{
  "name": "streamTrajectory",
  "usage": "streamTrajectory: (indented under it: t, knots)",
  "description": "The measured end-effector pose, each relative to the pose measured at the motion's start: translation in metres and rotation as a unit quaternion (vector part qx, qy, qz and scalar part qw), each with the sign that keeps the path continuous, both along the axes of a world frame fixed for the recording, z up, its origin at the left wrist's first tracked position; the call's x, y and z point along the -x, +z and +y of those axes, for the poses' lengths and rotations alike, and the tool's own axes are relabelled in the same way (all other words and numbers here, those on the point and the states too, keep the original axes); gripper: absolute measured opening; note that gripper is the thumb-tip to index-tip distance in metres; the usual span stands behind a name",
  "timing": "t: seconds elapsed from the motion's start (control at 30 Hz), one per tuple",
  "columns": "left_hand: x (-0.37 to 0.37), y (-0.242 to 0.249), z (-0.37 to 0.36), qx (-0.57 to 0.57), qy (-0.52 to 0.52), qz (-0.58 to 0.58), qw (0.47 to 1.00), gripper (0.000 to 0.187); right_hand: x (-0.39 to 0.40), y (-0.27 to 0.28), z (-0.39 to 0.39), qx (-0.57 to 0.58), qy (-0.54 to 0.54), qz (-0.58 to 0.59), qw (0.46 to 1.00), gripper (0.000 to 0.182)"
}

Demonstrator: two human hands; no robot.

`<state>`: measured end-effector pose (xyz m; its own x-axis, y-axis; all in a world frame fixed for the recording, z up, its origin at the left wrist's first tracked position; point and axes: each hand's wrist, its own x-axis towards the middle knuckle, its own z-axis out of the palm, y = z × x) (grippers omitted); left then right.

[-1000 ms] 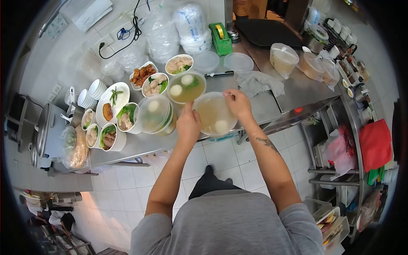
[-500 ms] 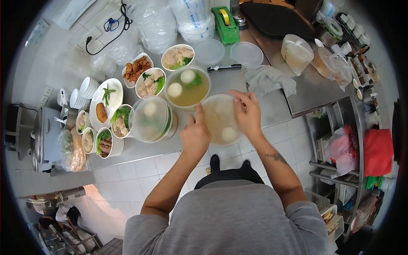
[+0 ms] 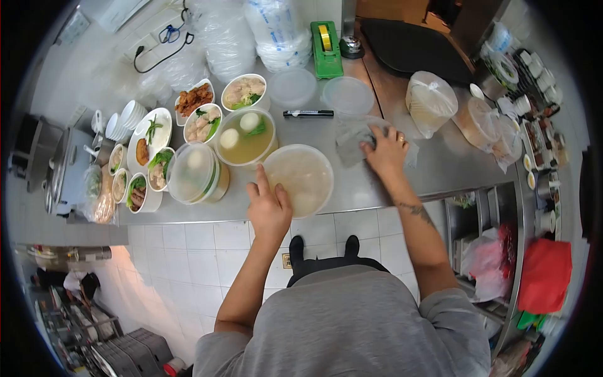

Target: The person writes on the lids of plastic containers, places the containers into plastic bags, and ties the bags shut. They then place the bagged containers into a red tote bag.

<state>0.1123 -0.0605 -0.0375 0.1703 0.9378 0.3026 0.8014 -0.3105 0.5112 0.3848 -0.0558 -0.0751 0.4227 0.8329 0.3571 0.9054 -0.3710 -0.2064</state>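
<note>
At the left end of the surface (image 3: 377,188) the small side bowls and the lidded tub (image 3: 191,171) sit as before. The left hand (image 3: 269,204) stays flat against the near rim of the lidded soup container (image 3: 300,178), fingers spread, steadying rather than clasping it near the front edge. The right hand (image 3: 386,149) has left the lid and now lies on the grey cloth (image 3: 355,139) further right, fingers curled into it. The lid looks pressed home, so sealing seems finished.
</note>
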Motion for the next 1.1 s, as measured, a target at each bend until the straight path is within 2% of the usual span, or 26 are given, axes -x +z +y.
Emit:
streamTrajectory:
  t: [0.07, 0.13, 0.2, 0.3, 0.4, 0.43, 0.47, 0.53, 0.6, 0.7, 0.8, 0.9, 0.93, 1.0, 1.07, 1.1]
  knots:
    - [-0.016, -0.001, -0.002, -0.012, 0.023, 0.005, 1.000, 0.056, -0.044, -0.007, 0.019, 0.016, 0.041, 0.126, 0.991, 0.037]
    - [-0.028, -0.004, -0.001, -0.024, 0.048, 0.005, 0.999, 0.054, -0.073, 0.000, 0.043, -0.099, 0.027, 0.100, 0.990, 0.033]
    - [-0.041, -0.005, -0.002, -0.036, 0.066, 0.005, 0.997, 0.054, -0.097, 0.024, 0.066, -0.126, 0.030, 0.169, 0.977, 0.033]
    - [-0.058, -0.003, -0.002, -0.044, 0.079, 0.011, 0.996, 0.053, -0.110, 0.039, 0.093, -0.165, 0.007, 0.142, 0.976, 0.031]
    - [-0.073, -0.003, 0.006, -0.041, 0.076, 0.009, 0.996, 0.054, -0.081, 0.065, 0.085, -0.160, 0.157, 0.111, 0.968, 0.034]
    - [-0.077, -0.003, 0.008, -0.048, 0.067, -0.002, 0.997, 0.053, -0.073, 0.055, 0.085, -0.112, 0.249, 0.266, 0.924, 0.036]
    - [-0.081, -0.003, 0.010, -0.054, 0.056, -0.012, 0.997, 0.053, -0.063, 0.041, 0.084, -0.060, 0.331, 0.411, 0.847, 0.037]
    - [-0.087, -0.003, 0.018, -0.057, 0.026, -0.005, 0.998, 0.053, -0.035, 0.033, 0.065, -0.025, 0.360, 0.455, 0.814, 0.035]
    - [-0.093, -0.002, 0.028, -0.053, -0.012, -0.002, 0.999, 0.053, -0.028, 0.006, 0.060, -0.007, 0.339, 0.518, 0.786, 0.030]
    - [-0.094, 0.001, 0.045, -0.032, -0.082, 0.006, 0.996, 0.052, -0.023, 0.016, 0.041, -0.041, 0.255, 0.492, 0.831, 0.028]
    - [-0.094, 0.011, 0.066, 0.005, -0.157, 0.027, 0.987, 0.043, -0.017, 0.028, 0.022, -0.083, 0.183, 0.488, 0.849, 0.027]
    - [-0.105, 0.026, 0.121, 0.028, -0.223, 0.039, 0.974, 0.030, -0.020, 0.025, 0.013, -0.072, 0.140, 0.502, 0.850, 0.028]
    - [-0.114, 0.024, 0.153, 0.026, -0.244, 0.035, 0.969, 0.031, -0.025, 0.025, 0.019, -0.069, 0.134, 0.520, 0.840, 0.029]
    - [-0.149, 0.027, 0.218, 0.097, -0.204, -0.066, 0.972, 0.036, -0.034, 0.024, 0.033, -0.061, 0.120, 0.557, 0.819, 0.030]
    - [-0.188, 0.008, 0.284, -0.017, -0.128, -0.127, 0.983, 0.036, -0.038, 0.032, 0.065, -0.073, 0.096, 0.618, 0.777, 0.037]
    - [-0.205, 0.004, 0.309, 0.094, -0.102, -0.171, 0.975, 0.035, -0.041, 0.037, 0.086, -0.079, 0.084, 0.646, 0.754, 0.041]
